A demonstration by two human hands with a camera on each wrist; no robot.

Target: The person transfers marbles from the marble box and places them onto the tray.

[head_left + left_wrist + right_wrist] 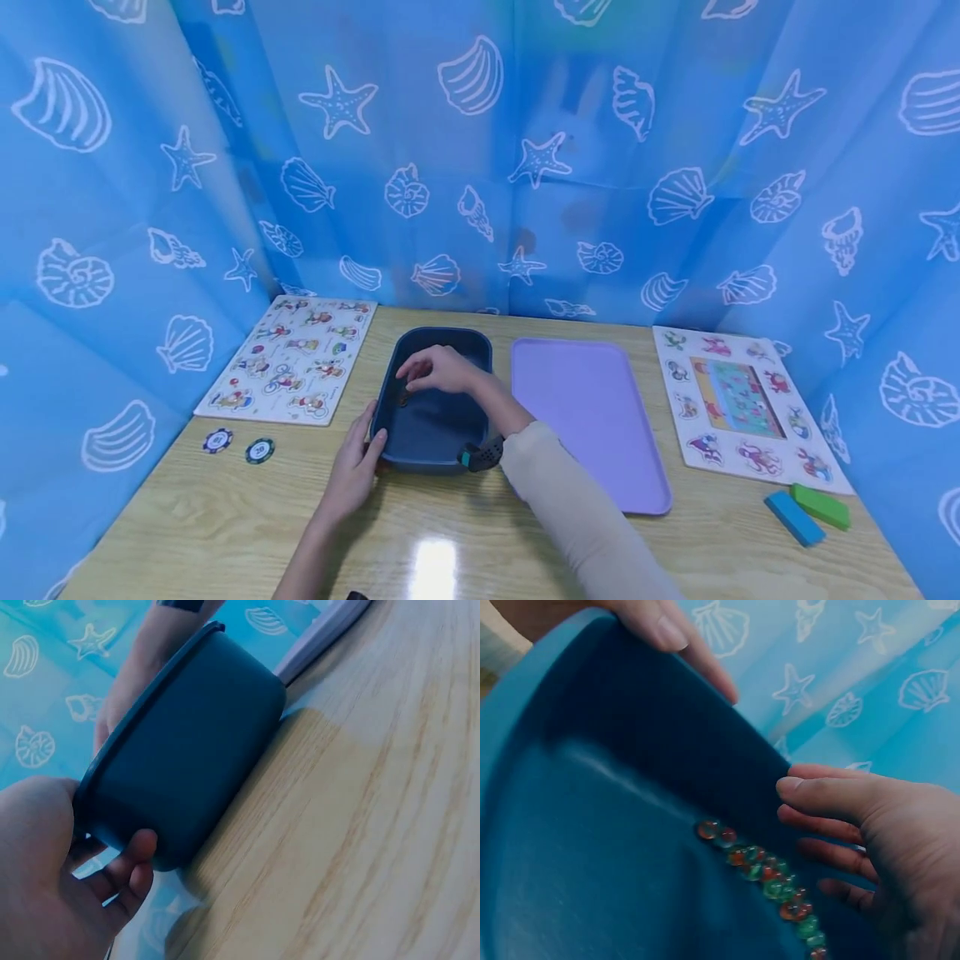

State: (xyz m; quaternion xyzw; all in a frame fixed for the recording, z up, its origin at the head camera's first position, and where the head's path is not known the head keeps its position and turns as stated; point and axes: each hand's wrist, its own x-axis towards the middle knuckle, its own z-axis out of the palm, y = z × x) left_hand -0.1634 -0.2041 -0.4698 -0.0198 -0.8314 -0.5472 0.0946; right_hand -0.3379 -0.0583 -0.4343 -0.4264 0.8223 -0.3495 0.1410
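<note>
A dark blue bin [431, 425] stands near the middle of the table. Glass-like marbles [769, 874], orange and green, lie in a line along its left inner wall; in the head view only a few marbles [403, 400] show. My left hand [354, 462] grips the bin's near left corner, thumb at the rim and curled fingers [135, 874] against the outside. Inside the bin, my right hand [442, 369] hovers by the left wall above the marbles. Its fingers are loosely bent and apart, with nothing seen between them in the right wrist view.
Right of the bin lies a purple tray [577, 417]. Picture puzzle boards lie at the left [292, 358] and right [738, 400]. Two poker chips [259, 451] are at the left; a blue block [795, 518] and a green block [821, 507] at the right. A patterned curtain [480, 167] surrounds the table.
</note>
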